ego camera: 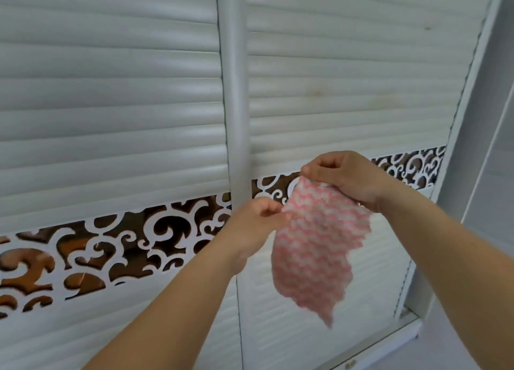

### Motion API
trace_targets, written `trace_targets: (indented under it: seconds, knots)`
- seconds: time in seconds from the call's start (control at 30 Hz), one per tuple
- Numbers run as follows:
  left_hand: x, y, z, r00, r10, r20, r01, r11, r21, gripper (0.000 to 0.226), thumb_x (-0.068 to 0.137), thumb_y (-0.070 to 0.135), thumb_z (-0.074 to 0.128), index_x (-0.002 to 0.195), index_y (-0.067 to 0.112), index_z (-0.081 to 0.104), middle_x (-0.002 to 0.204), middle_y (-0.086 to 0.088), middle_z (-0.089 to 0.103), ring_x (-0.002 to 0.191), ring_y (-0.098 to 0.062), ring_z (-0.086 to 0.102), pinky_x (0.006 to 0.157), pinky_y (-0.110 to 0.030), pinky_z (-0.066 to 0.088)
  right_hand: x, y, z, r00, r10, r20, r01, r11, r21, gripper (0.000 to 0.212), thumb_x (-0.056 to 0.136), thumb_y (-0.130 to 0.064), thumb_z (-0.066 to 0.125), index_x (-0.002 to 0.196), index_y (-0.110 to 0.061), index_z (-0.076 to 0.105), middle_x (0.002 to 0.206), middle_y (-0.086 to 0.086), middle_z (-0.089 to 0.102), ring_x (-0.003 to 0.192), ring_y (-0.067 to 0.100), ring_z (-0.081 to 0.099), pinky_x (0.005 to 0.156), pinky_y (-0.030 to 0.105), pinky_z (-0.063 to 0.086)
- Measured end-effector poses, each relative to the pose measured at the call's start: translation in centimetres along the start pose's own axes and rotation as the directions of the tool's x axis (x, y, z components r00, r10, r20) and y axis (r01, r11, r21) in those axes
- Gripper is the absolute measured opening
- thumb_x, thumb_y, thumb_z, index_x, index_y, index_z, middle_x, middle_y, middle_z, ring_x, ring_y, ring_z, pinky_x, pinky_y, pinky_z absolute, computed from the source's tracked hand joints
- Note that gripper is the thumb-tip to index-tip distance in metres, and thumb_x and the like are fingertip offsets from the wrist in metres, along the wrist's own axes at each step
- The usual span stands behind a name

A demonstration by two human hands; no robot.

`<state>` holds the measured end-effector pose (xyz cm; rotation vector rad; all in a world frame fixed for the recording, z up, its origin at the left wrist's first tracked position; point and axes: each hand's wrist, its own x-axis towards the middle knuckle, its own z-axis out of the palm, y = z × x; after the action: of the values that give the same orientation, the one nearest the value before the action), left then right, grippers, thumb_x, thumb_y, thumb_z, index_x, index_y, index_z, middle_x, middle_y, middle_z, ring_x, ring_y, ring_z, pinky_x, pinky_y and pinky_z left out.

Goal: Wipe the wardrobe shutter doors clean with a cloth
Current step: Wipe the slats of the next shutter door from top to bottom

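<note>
Cloth (314, 244) hanging between both hands: right hand (347, 179) pinching top edge, left hand (256, 219) pinching side (doors (347, 91) just behind).

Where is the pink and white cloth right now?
In the head view, the pink and white cloth hangs right of centre, held up between the right hand and left hand, in front of the right shutter door.

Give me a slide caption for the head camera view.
Both hands, left and right, hold a pink-and-white cloth in front of white slatted wardrobe doors.
</note>
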<state>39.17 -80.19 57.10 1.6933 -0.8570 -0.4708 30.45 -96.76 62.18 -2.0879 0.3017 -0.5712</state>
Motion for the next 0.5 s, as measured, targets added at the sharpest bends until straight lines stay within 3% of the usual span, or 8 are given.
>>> trace_targets:
  seconds: [0.07, 0.17, 0.27, 0.33, 0.43, 0.5]
  knots:
    - [2.4, 1.2, 2.5, 1.0, -0.017, -0.011, 0.017, 0.998, -0.059, 0.01, 0.089, 0.023, 0.061, 0.082, 0.016, 0.059, 0.084, 0.002, 0.064, 0.073, -0.008, 0.057, 0.061, -0.013, 0.043, 1.7, 2.3, -3.2, 0.999, -0.01, -0.035, 0.009, 1.0, -0.028, 0.017, 0.079, -0.035, 0.073, 0.086, -0.02, 0.072, 0.08, 0.0, 0.071, 0.07, 0.014, 0.065, 0.069, 0.031, 0.051]
    - [5.7, 2.7, 6.1, 0.996, -0.042, -0.079, 0.035, 0.995, -0.09, 0.008, 0.089, 0.026, 0.061, 0.084, 0.02, 0.06, 0.085, -0.003, 0.064, 0.075, -0.018, 0.06, 0.067, -0.028, 0.048, 3.5, 5.5, -6.9, 0.988, -0.05, -0.145, 0.04, 0.997, -0.072, 0.014, 0.081, -0.028, 0.074, 0.093, -0.025, 0.068, 0.094, -0.001, 0.071, 0.087, 0.014, 0.066, 0.082, 0.029, 0.05]
    - [8.7, 4.6, 9.4, 0.981, -0.015, -0.194, 0.001, 0.998, -0.07, 0.009, 0.091, 0.024, 0.057, 0.082, 0.022, 0.058, 0.083, 0.0, 0.065, 0.073, -0.015, 0.061, 0.061, -0.025, 0.047, 3.9, 8.0, -10.1, 0.977, -0.093, -0.194, 0.082, 0.994, -0.065, 0.008, 0.085, -0.023, 0.07, 0.091, -0.027, 0.067, 0.091, -0.01, 0.07, 0.083, 0.0, 0.064, 0.074, 0.013, 0.045]
    - [10.3, 5.4, 11.0, 0.97, -0.003, -0.241, -0.006, 0.999, -0.037, 0.009, 0.091, 0.027, 0.057, 0.082, 0.024, 0.057, 0.085, 0.002, 0.065, 0.077, -0.013, 0.062, 0.064, -0.026, 0.049, 3.7, 9.3, -11.2, 0.983, -0.088, -0.159, 0.085, 0.996, -0.024, 0.007, 0.085, -0.023, 0.07, 0.089, -0.028, 0.069, 0.088, -0.015, 0.07, 0.076, -0.009, 0.062, 0.067, 0.004, 0.042]
    - [12.5, 6.2, 12.9, 0.965, 0.009, -0.264, -0.014, 1.0, -0.019, 0.006, 0.089, 0.029, 0.058, 0.088, 0.024, 0.058, 0.095, -0.002, 0.066, 0.091, -0.022, 0.063, 0.085, -0.041, 0.052, 3.9, 11.0, -12.3, 0.996, -0.048, -0.071, 0.053, 0.997, 0.064, 0.028, 0.076, -0.034, 0.076, 0.103, -0.028, 0.069, 0.098, -0.016, 0.069, 0.089, -0.007, 0.062, 0.072, 0.009, 0.046]
    - [13.6, 6.4, 13.7, 0.964, 0.0, -0.265, -0.016, 0.998, -0.056, 0.011, 0.089, 0.03, 0.059, 0.096, 0.022, 0.059, 0.102, -0.004, 0.066, 0.095, -0.023, 0.063, 0.087, -0.043, 0.051, 4.4, 11.4, -12.6, 0.999, -0.008, 0.036, 0.004, 0.995, 0.103, 0.043, 0.072, -0.037, 0.078, 0.112, -0.028, 0.065, 0.106, -0.014, 0.068, 0.097, -0.002, 0.063, 0.076, 0.015, 0.051]
